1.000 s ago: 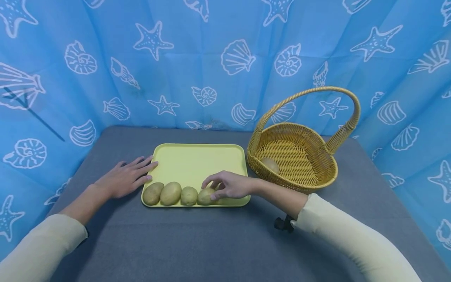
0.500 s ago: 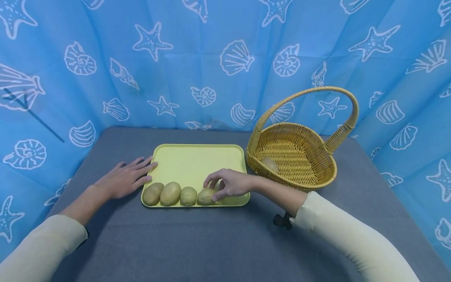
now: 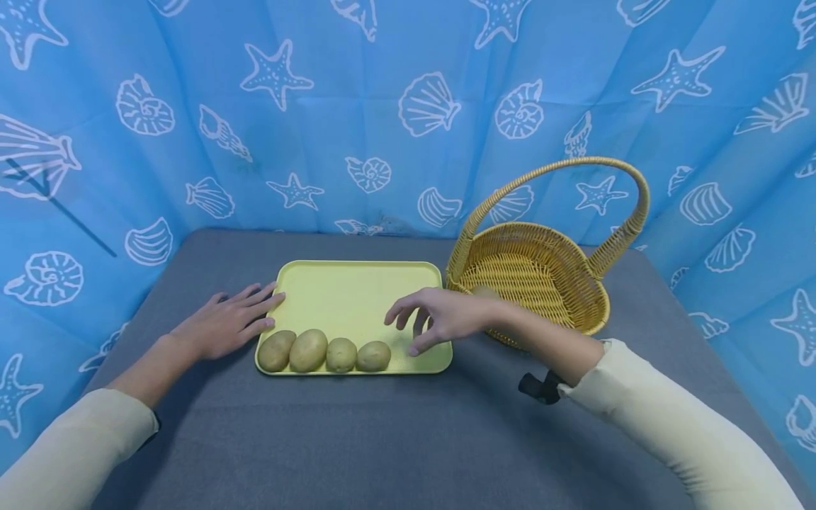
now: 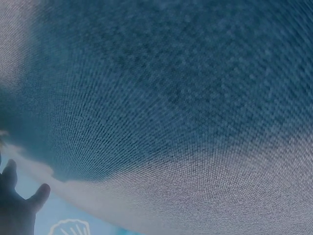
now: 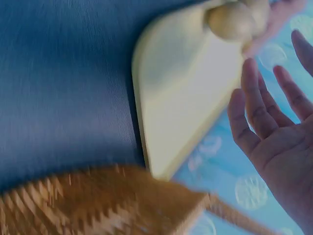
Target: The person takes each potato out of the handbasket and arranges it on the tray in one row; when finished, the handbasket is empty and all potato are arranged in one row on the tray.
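A row of several potatoes (image 3: 309, 350) lies along the near edge of the yellow tray (image 3: 357, 287). The rightmost potato (image 3: 374, 356) sits left of my right hand (image 3: 449, 314), which hovers above the tray's right end. Its fingers are spread and loosely bent, with nothing held; in the right wrist view that hand (image 5: 279, 132) shows a bare palm. My left hand (image 3: 226, 324) lies flat at the tray's left edge, straight fingertips on the rim. To the right, one more potato (image 3: 486, 292) rests in the wicker basket (image 3: 570, 258), partly hidden behind the right wrist.
The basket's tall arched handle (image 3: 576, 161) rises at the right, close beside the tray. A grey cloth (image 3: 357, 439) covers the table. Behind it hangs a blue curtain (image 3: 357, 92) with white shells and starfish. The left wrist view shows mostly cloth.
My right hand has let go of the rightmost potato, lifted, and moved right toward the basket. The potato stays at the end of the row. The left hand has not moved.
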